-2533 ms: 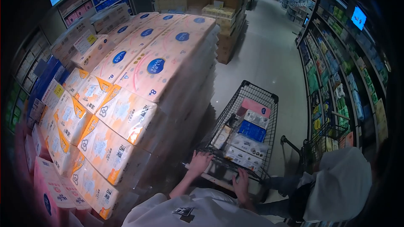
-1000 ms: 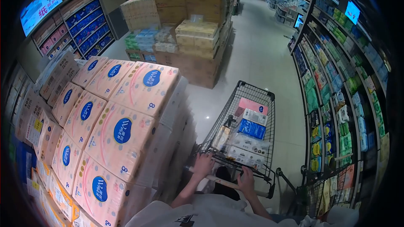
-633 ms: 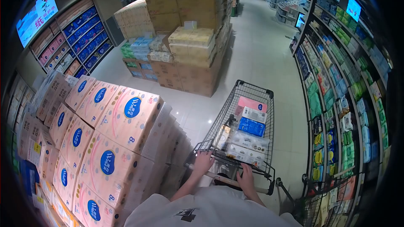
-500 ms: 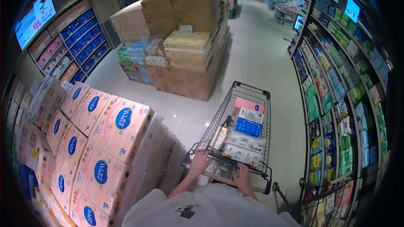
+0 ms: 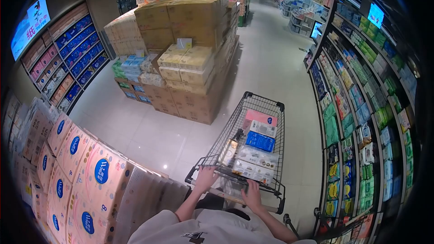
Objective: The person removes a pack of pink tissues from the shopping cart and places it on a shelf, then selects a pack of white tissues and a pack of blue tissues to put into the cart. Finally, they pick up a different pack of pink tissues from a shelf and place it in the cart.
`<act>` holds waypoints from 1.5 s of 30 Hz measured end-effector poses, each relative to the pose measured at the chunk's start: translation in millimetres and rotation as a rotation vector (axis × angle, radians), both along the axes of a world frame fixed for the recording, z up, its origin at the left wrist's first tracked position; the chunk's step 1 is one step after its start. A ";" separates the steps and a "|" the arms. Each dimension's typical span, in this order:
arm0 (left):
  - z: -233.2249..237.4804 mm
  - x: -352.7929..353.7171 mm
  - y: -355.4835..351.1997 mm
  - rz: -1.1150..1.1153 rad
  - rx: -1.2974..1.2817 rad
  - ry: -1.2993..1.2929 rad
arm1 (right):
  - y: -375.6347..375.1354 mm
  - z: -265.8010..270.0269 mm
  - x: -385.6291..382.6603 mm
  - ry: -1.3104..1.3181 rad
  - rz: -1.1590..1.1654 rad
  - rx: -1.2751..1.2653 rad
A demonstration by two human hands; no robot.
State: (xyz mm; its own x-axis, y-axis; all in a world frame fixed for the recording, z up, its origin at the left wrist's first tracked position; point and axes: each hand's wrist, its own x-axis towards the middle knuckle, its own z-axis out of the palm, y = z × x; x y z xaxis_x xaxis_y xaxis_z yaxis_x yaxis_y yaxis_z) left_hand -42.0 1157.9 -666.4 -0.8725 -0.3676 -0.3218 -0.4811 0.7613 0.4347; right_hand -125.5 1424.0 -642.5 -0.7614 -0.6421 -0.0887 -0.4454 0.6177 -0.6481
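A black wire shopping cart stands in front of me. My left hand is closed on its handle at the left end, fingers curled over the bar. My right hand grips the cart further right, with its fingertips partly hidden. Inside the basket lie a pink pack, a blue and white tissue pack and clear-wrapped white packs nearest me. A narrow pale pack rests along the basket's left side.
Stacked pink tissue packs rise close on my left. A pallet of brown cartons stands ahead left. Tall shelves line the right, with another cart at lower right. A tiled aisle runs ahead.
The pink stack and carton pallet have shifted left and lower in view as I move forward with the cart. Both hands stay on the cart.
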 end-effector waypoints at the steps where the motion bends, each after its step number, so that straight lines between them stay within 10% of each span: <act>1: -2.4 -10.0 -5.9 -0.009 -0.009 0.010 | -4.9 -6.0 -9.6 0.022 0.006 -0.001; 21: -71.7 -287.3 -161.1 -0.286 -0.049 0.018 | -126.8 -70.0 -262.0 0.141 -0.042 0.009; 45: -128.1 -581.5 -283.7 0.058 -0.065 0.233 | -257.4 -132.0 -563.5 0.103 -0.052 0.038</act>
State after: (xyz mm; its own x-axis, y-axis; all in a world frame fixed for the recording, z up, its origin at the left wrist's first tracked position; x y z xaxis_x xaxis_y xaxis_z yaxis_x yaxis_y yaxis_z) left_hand -623.5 874.2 -794.5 -0.8971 -0.4327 -0.0888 -0.4176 0.7651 0.4901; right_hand -689.0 1166.6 -774.6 -0.8003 -0.5988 -0.0320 -0.4747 0.6653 -0.5762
